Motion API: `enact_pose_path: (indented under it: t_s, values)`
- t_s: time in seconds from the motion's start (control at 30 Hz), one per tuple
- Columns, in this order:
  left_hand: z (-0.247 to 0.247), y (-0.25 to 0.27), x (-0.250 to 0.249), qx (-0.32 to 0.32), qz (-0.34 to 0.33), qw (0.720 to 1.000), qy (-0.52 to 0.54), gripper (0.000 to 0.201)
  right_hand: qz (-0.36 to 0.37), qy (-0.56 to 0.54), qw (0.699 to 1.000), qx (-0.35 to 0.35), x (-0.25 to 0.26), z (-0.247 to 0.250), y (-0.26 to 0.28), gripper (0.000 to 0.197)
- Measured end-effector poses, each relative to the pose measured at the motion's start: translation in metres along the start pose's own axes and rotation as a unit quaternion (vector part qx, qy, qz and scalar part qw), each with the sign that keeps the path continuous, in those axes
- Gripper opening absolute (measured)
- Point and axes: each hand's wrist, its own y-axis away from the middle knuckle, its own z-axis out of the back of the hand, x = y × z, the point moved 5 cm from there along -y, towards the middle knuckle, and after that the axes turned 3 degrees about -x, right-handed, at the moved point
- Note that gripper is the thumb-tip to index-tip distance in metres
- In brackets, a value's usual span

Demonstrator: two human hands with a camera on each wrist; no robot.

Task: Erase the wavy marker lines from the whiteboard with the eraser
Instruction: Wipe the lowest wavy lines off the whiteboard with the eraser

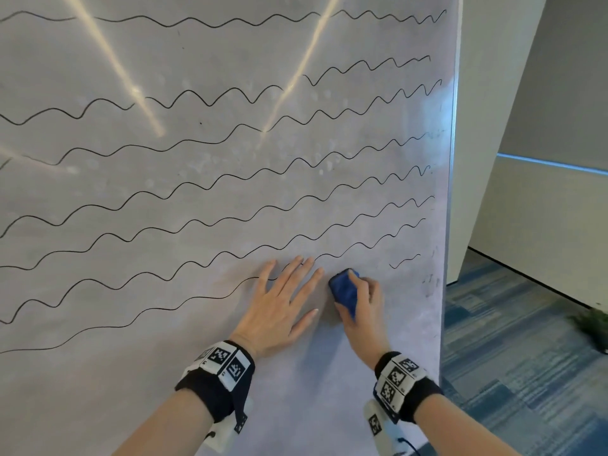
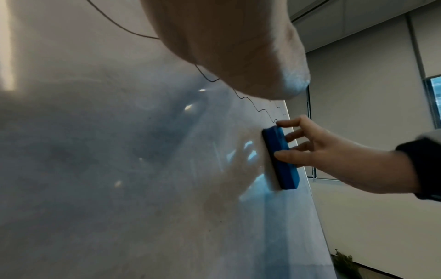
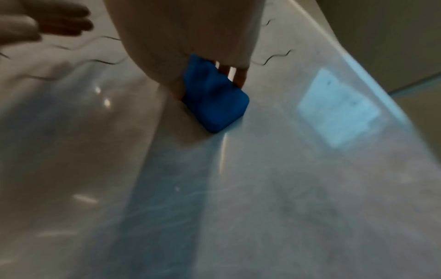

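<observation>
A whiteboard fills the head view, crossed by several black wavy marker lines. My right hand grips a blue eraser and holds it flat against the board's lower right, thumb on one side and fingers on the other. The eraser shows a white felt face against the board in the left wrist view; the right wrist view shows the eraser under my palm. My left hand lies flat on the board just left of the eraser, fingers straight and spread. A short line stub stays right of the eraser.
The board's right edge runs close to the right hand. Beyond it stand a white wall and blue patterned carpet. A small green plant sits on the floor at far right.
</observation>
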Motion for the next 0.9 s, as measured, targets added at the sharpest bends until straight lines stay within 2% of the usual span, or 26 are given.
enact_pose_path:
  t_s: [0.07,0.13,0.2,0.27,0.37,0.6,0.7,0.83,0.9]
  values:
    - [0.002,0.0,0.0,-0.005,-0.003,1.0,-0.005,0.062,-0.043,-0.007,0.999,-0.006,-0.022,0.018,-0.012,0.068]
    - [0.005,0.003,0.001,-0.01,-0.006,1.0,-0.004,0.062,-0.146,-0.019,0.988,-0.039,-0.041,0.036,-0.025,0.066]
    - [0.007,0.008,0.002,-0.013,-0.011,1.0,0.003,0.062,-0.204,-0.022,0.977,-0.063,-0.04,0.041,-0.029,0.064]
    - [0.007,0.01,0.001,-0.018,-0.019,1.0,0.012,0.061,-0.188,-0.031,0.98,-0.062,-0.019,0.03,-0.024,0.064]
    - [0.007,0.007,-0.002,-0.02,-0.031,0.999,0.028,0.062,-0.124,-0.023,0.992,-0.019,0.007,0.005,-0.007,0.067]
    - [0.01,-0.016,-0.009,-0.032,-0.04,0.998,0.026,0.061,0.016,0.064,0.997,0.03,-0.016,0.02,-0.011,0.071]
    - [0.007,-0.025,-0.011,-0.028,-0.028,0.999,0.001,0.061,-0.022,0.053,0.998,0.015,-0.045,0.038,-0.02,0.067]
    - [0.002,-0.039,-0.02,-0.031,-0.028,0.999,0.0,0.06,-0.158,0.042,0.986,-0.038,-0.096,0.068,-0.043,0.066]
    - [0.001,-0.051,-0.024,-0.035,-0.02,0.999,-0.014,0.06,-0.181,0.057,0.98,-0.063,-0.096,0.076,-0.047,0.065]
